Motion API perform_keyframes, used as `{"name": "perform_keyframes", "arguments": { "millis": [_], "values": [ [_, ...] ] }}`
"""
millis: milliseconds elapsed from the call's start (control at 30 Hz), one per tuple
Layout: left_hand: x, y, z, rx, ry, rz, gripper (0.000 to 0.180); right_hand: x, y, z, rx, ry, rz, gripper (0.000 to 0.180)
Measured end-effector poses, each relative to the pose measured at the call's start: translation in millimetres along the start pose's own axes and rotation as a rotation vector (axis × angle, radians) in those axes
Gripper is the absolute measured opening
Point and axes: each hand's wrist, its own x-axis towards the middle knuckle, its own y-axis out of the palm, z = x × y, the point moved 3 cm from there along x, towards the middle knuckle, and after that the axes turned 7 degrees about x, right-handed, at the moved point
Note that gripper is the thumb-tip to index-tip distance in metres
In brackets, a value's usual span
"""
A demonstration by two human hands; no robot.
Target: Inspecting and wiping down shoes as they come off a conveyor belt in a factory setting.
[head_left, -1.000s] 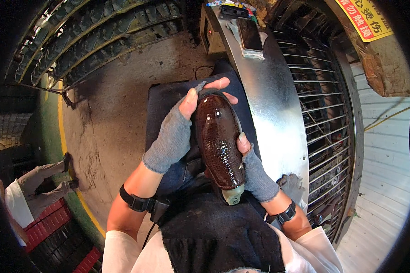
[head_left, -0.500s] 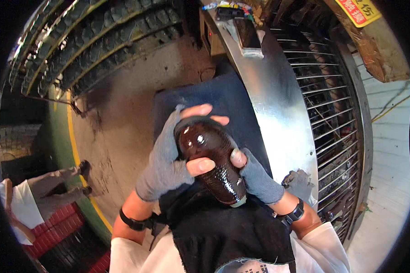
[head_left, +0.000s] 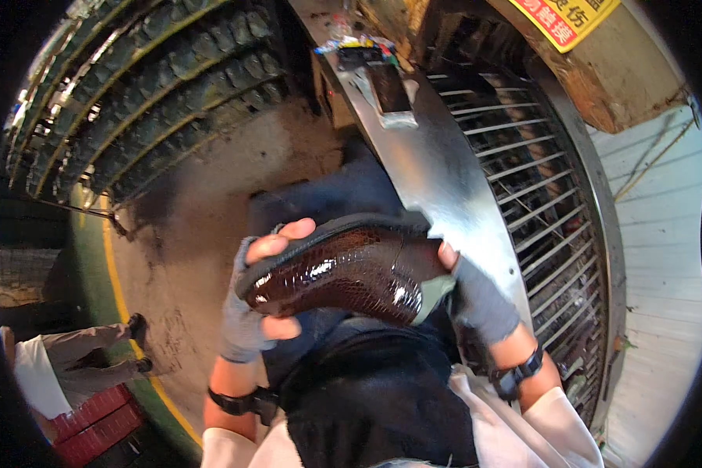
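Note:
Both my hands hold a glossy dark-brown shoe (head_left: 335, 269) with a scale-like texture, sideways above my lap. Its black sole edge (head_left: 320, 238) faces away from me. A pale green piece (head_left: 435, 296), perhaps a shoe last, shows at the ankle opening. My left hand (head_left: 246, 316), in a grey fingerless glove, is closed around the toe, thumb on the near side and fingertips over the sole. At the heel end, my right hand (head_left: 480, 296), gloved alike, grips with its thumb in sight; its other fingers are hidden.
To the right runs a shiny metal ledge (head_left: 456, 183) bearing a dark flat phone-like object (head_left: 388, 87). Beyond it is a metal bar grille (head_left: 522, 160). Tiered racks (head_left: 179, 86) of dark shoe-like shapes stand upper left. At far left, a person (head_left: 78, 351) is near red boxes (head_left: 97, 425).
The shoe has turned from pointing away to lying crosswise, toe to the left, with its sole edge now showing. My left hand moved to the toe, my right hand to the heel end.

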Motion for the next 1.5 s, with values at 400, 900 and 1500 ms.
{"name": "perform_keyframes", "arguments": {
  "millis": [400, 900, 1500],
  "values": [
    [14, 4, 103, -0.371, -0.403, -0.338, 0.065, 55, 1, 35, -0.82, -0.278, 0.488, 0.073],
    [-3, 31, 51, 0.482, -0.087, -0.342, 0.06, 36, 78, 40, -1.143, -0.576, 0.481, 0.074],
    [-28, 34, 15, 0.361, -0.35, -0.15, 0.043, -16, 66, 9, -1.012, -0.697, 0.482, 0.084]
  ]
}}
